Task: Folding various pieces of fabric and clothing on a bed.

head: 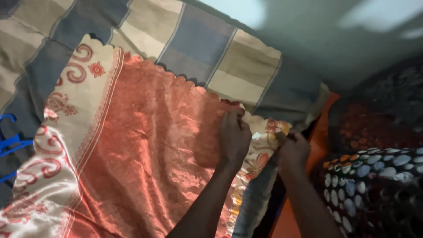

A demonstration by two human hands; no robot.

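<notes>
A shiny orange satin cloth (150, 145) with a cream border of red swirls and a scalloped edge lies spread over a bed. My left hand (233, 136) pinches its far scalloped edge near the right corner. Just to the right, my right hand (293, 150) grips the cloth's cream-patterned corner. The two hands are a short gap apart, both closed on the fabric.
Under the cloth lies a blue, grey and beige checked sheet (198, 44). A dark cushion with white and orange oval spots (374, 176) sits at the right, beside an orange fabric strip (321, 132). A blue plastic hanger (11, 145) pokes in at the left edge.
</notes>
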